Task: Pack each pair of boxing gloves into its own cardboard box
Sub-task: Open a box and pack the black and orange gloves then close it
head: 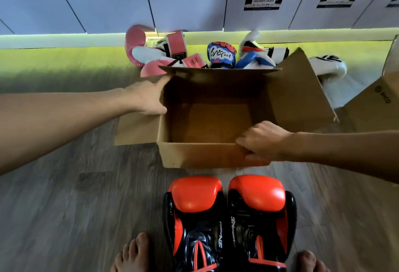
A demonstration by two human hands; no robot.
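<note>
The left hand [149,97] is gripping the far left corner of the empty box [194,155] and the right hand [262,142] is pinching its near wall, probably steadying it open for the red gloves [228,222] lying just near it.

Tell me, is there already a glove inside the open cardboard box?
No, the cardboard box shows only its bare bottom.

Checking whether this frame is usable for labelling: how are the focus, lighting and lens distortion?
Head view: the orange-and-black gloves and open cardboard box are fairly sharp; the floor at left and the pink gloves look smeared; a yellow-green light strip glows under the lockers; wide-angle bending slants the locker edges and stretches the left hand forearm.
</note>
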